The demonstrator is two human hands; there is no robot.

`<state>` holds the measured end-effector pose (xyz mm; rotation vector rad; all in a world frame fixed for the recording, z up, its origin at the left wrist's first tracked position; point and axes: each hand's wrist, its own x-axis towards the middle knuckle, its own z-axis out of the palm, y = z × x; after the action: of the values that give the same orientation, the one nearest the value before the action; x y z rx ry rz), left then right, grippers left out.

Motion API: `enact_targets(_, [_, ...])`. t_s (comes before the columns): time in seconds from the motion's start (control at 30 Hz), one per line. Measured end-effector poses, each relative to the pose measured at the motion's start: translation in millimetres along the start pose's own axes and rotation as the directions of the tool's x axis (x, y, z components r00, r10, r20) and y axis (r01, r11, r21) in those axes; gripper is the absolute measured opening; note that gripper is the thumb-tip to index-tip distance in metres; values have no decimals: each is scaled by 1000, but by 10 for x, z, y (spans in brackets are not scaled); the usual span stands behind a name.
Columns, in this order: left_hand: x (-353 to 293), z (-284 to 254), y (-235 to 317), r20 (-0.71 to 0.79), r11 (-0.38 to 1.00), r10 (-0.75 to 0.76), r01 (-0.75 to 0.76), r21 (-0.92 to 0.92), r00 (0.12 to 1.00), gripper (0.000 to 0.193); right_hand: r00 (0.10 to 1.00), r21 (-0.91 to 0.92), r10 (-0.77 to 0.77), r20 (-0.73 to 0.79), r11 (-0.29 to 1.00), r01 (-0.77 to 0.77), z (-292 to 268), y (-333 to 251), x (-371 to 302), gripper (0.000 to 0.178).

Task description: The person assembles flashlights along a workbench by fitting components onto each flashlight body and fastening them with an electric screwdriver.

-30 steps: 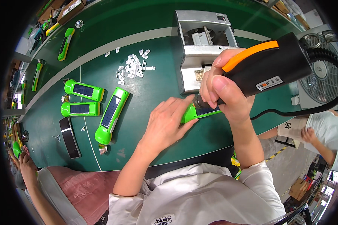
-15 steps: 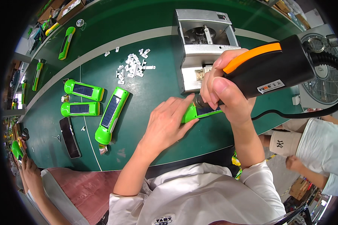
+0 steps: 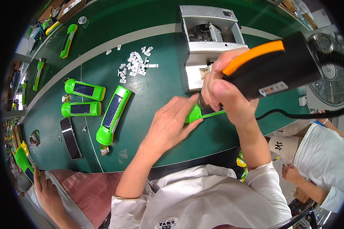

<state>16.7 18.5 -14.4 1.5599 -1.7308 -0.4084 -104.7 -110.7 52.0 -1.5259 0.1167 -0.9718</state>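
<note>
My right hand (image 3: 230,88) is wrapped round a black electric screwdriver (image 3: 281,70) with an orange lever, held at a slant. Its tip end points down at a green flashlight (image 3: 195,114) with a dark solar panel, lying on the green table. My left hand (image 3: 170,122) grips the flashlight's left end between thumb and fingers, close beside the driver's tip. The right fingers cover the tip and part of the flashlight, so no screw shows. Left of my hands lies another green flashlight (image 3: 113,116), set at an angle.
Behind my right hand stands a metal machine (image 3: 206,47). Small white plastic parts (image 3: 137,65) lie in a loose pile. Two more flashlights (image 3: 84,90) and a dark phone (image 3: 70,139) lie left. A fan (image 3: 334,87) stands right. A co-worker's hand (image 3: 46,192) holds a flashlight (image 3: 24,162).
My hands stay at the same flashlight, with the driver's body shifted only slightly. At far left the co-worker's flashlight has moved inward. The person at right has moved a hand.
</note>
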Motion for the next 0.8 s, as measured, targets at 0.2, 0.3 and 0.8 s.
enact_targets(0.2, [2,2,-1,18,1000,2,-2,16,1000,60,998,-20,30,-59,999,-32,-70,-1,-23,28])
enact_targets(0.3, [12,-39,17,24,999,9,-10,37,1000,60,998,-42,38,-50,998,-40,-57,-2,-34,28])
enact_targets(0.8, [-41,6,-4,-44,999,33,-34,-19,998,58,996,-50,87,-32,995,-88,144,-79,23,21])
